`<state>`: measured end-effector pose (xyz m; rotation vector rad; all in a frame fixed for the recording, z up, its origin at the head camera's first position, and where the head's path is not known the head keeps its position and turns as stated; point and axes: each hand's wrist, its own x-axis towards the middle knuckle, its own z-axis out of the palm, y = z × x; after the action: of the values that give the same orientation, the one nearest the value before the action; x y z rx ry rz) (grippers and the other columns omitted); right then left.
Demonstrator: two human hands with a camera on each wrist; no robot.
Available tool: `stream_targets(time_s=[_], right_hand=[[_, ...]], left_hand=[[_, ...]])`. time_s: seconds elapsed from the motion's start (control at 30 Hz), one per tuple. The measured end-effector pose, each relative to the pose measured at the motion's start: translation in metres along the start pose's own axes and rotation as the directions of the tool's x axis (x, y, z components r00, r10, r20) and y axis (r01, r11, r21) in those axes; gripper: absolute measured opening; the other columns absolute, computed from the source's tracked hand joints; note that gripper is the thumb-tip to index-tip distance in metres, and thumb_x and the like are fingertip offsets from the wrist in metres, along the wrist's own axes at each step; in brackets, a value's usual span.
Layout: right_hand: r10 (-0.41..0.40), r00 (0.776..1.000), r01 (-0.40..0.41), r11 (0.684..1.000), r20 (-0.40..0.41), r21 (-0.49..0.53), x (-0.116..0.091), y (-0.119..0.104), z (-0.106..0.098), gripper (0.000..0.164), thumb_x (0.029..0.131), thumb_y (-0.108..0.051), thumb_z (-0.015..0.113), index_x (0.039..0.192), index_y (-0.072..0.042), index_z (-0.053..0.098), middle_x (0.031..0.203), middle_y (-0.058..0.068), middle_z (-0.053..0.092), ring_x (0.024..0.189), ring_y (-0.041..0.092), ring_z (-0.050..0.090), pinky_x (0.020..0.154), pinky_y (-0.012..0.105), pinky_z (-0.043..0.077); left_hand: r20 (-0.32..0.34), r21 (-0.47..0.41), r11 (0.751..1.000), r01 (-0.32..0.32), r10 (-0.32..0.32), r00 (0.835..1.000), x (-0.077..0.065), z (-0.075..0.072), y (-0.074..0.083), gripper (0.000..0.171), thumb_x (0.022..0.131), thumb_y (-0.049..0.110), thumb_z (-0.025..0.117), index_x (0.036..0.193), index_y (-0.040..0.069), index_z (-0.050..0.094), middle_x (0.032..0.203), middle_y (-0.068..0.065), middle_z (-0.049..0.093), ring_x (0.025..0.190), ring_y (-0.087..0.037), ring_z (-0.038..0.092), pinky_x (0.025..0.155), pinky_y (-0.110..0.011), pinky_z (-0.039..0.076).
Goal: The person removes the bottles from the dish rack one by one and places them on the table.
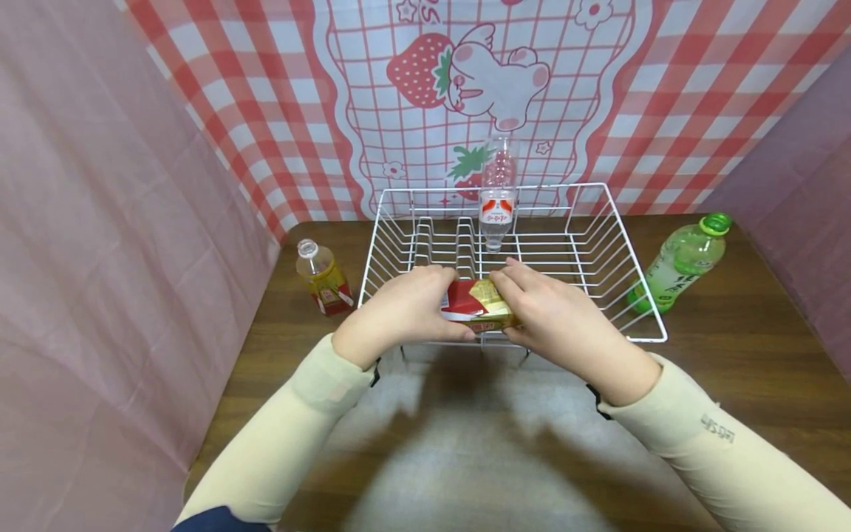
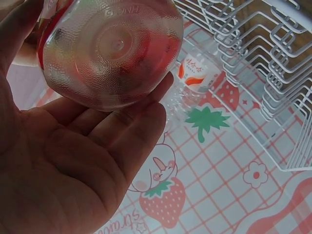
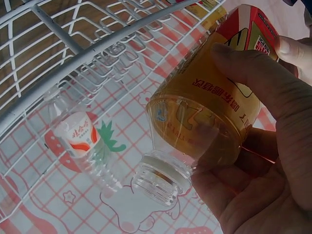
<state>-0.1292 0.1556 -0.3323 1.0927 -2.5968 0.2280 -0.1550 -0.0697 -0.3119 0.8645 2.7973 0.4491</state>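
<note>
Both hands hold a plastic bottle with a red and yellow label (image 1: 473, 303) lying sideways over the front of the white wire rack (image 1: 625, 244). My left hand (image 1: 414, 304) grips its base end, the clear bottom (image 2: 114, 53) facing the left wrist camera. At the neck end, my right hand (image 1: 561, 314) grips the bottle, thumb across the yellow label (image 3: 204, 105). Its clear mouth (image 3: 163, 178) has no cap. Farther back in the rack, a clear bottle with a white and orange label (image 1: 497, 210) stands neck down.
To the rack's left, an uncapped bottle with a yellow and red label (image 1: 323, 279) stands on the wooden table (image 1: 279, 369). A green-tinted bottle (image 1: 685, 262) stands at its right. Behind hangs a checked strawberry cloth (image 1: 266, 96), with a pink curtain (image 1: 100, 222) at left.
</note>
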Motion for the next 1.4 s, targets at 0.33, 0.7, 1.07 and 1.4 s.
stream_targets(time_s=[0.33, 0.7, 1.07, 1.4], right_hand=[[0.023, 0.999, -0.023, 1.0, 0.022, -0.001, 0.001, -0.004, -0.001, 0.067, 0.07, -0.013, 0.089, 0.126, 0.009, 0.059, 0.122, 0.024, 0.061, 0.114, 0.039, 0.062, 0.08, 0.051, 0.058], [0.021, 0.999, -0.02, 0.999, 0.034, -0.028, 0.002, -0.006, 0.002, 0.07, 0.071, -0.015, 0.09, 0.127, 0.01, 0.059, 0.124, 0.025, 0.061, 0.121, 0.04, 0.058, 0.084, 0.051, 0.057], [-0.005, 1.0, 0.005, 0.999, 0.003, -0.033, 0.002, -0.005, 0.003, 0.071, 0.07, -0.015, 0.092, 0.128, 0.01, 0.059, 0.124, 0.024, 0.061, 0.121, 0.04, 0.058, 0.088, 0.051, 0.056], [0.001, 1.0, -0.001, 1.0, -0.018, -0.019, 0.001, -0.003, -0.004, 0.079, 0.07, -0.021, 0.093, 0.134, 0.009, 0.056, 0.13, 0.023, 0.059, 0.118, 0.04, 0.06, 0.088, 0.051, 0.056]], left_hand=[[0.022, 0.041, 0.999, 0.006, -0.007, 1.0, 0.003, 0.002, 0.002, 0.06, 0.076, 0.052, 0.086, 0.114, 0.011, 0.064, 0.092, 0.004, 0.061, 0.08, -0.012, 0.057, 0.068, -0.029, 0.05], [0.041, 0.046, 0.999, 0.018, -0.02, 0.999, 0.004, 0.003, 0.002, 0.059, 0.077, 0.05, 0.086, 0.114, 0.01, 0.063, 0.093, 0.003, 0.061, 0.081, -0.013, 0.057, 0.069, -0.03, 0.051], [0.011, 0.028, 0.999, 0.017, -0.018, 1.0, 0.003, 0.003, -0.002, 0.057, 0.076, 0.047, 0.088, 0.112, 0.011, 0.064, 0.091, 0.004, 0.06, 0.079, -0.013, 0.057, 0.066, -0.03, 0.05], [-0.005, -0.022, 0.999, 0.043, -0.043, 0.999, 0.0, 0.004, -0.008, 0.058, 0.076, 0.047, 0.087, 0.116, 0.012, 0.062, 0.094, 0.006, 0.061, 0.08, -0.011, 0.058, 0.067, -0.028, 0.051]])
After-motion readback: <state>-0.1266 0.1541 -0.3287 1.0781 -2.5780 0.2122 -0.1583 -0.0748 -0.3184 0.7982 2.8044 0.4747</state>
